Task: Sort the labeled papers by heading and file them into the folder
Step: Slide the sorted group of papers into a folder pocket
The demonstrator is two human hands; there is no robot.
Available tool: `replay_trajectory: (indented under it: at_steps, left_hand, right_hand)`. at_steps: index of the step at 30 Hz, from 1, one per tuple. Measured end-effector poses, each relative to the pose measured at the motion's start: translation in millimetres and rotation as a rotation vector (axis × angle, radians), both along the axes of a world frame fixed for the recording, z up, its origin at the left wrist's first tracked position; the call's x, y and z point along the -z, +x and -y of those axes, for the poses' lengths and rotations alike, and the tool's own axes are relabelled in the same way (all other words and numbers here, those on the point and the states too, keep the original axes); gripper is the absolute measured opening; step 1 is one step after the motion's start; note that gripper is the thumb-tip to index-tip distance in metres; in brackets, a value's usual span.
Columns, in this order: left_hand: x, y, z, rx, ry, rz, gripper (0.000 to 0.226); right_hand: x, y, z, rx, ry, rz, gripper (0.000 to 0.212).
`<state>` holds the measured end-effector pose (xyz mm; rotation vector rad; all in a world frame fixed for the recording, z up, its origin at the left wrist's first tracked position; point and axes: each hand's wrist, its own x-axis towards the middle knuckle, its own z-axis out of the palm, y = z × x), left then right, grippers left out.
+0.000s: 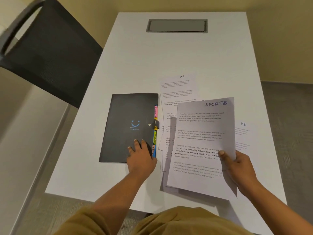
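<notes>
A black folder (127, 122) with a blue smiley lies shut on the white table, coloured index tabs (155, 131) sticking out of its right edge. My left hand (141, 155) rests flat on the folder's lower right corner. My right hand (237, 165) pinches the right edge of a sheet headed SPORTS (199, 143) and holds it lifted above the other papers. Under it lies a spread of printed sheets; one headed HR (177, 87) shows at the back, another HR sheet (243, 133) at the right.
A black mesh chair (49, 53) stands at the table's left side. A grey cable hatch (177, 25) is set into the far end of the table (135, 65). The table's front edge runs just before my body.
</notes>
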<state>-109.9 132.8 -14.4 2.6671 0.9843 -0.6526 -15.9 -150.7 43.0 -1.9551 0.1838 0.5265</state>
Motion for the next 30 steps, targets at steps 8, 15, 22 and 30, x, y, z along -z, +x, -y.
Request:
replay_trajectory:
  at_steps: [8,15,22,30]
  left_hand:
    - [-9,7,-4,0.057,-0.071,-0.03,0.09]
    - [-20,13,-1,0.249,0.023,-0.238,0.063]
    - [-19,9,0,0.23,0.125,-0.16,0.055]
    - [-17,10,1,0.257,0.153,-0.186,0.052]
  right_hand:
    - [3,-1,4,-0.014,0.016,-0.003,0.022]
    - [2,-4,8,-0.024,0.059,0.011,0.019]
    - [6,-6,21,-0.012,0.056,-0.005,0.018]
    - [10,-7,36,0.025,0.034,-0.032,0.019]
